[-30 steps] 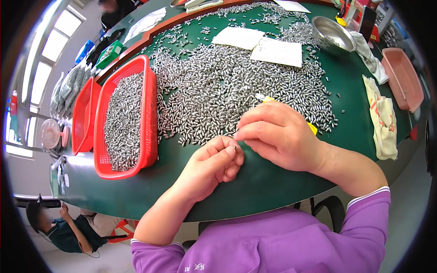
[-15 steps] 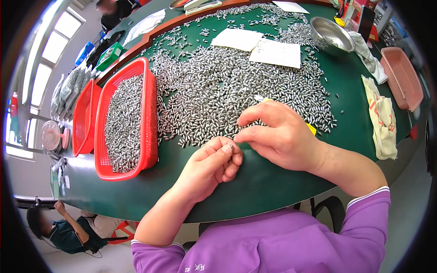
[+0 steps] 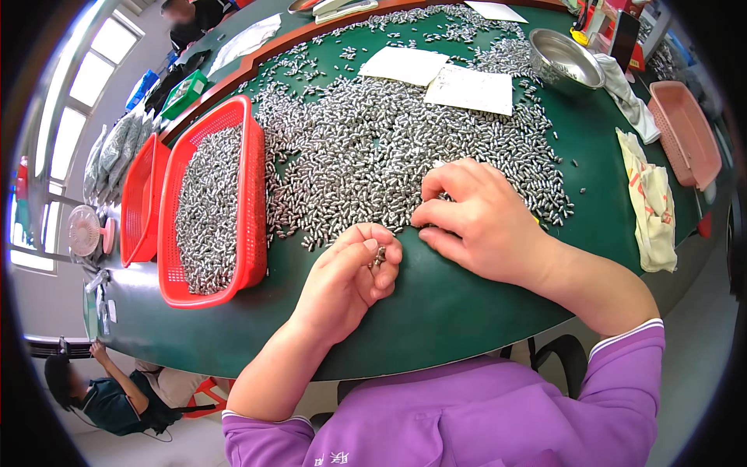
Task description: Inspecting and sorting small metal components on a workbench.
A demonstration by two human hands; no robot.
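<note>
My left hand [image 3: 346, 268] is cupped above the table's near part, its fingers curled around a few small metal pins [image 3: 377, 257] that show between thumb and fingers. Beside it, at the near edge of a wide heap of small silver metal pins [image 3: 342, 148], is my right hand [image 3: 482, 218]. Its fingers are bent with the tips drawn toward the thumb, and whatever they pinch is hidden. A red plastic basket [image 3: 253, 202] to the left holds many more such pins [image 3: 208, 214].
Two white paper sheets [image 3: 405, 65] lie on the heap. A metal bowl [image 3: 566, 61], a pale cloth [image 3: 647, 206] and a pink basket [image 3: 685, 132] stand or lie at right. Another red basket [image 3: 140, 206] and a small fan [image 3: 87, 230] are at left. Two people sit nearby.
My right hand has moved away from my left, slightly right and down to the heap's edge. The fingers of my left hand have loosened, showing the pins inside.
</note>
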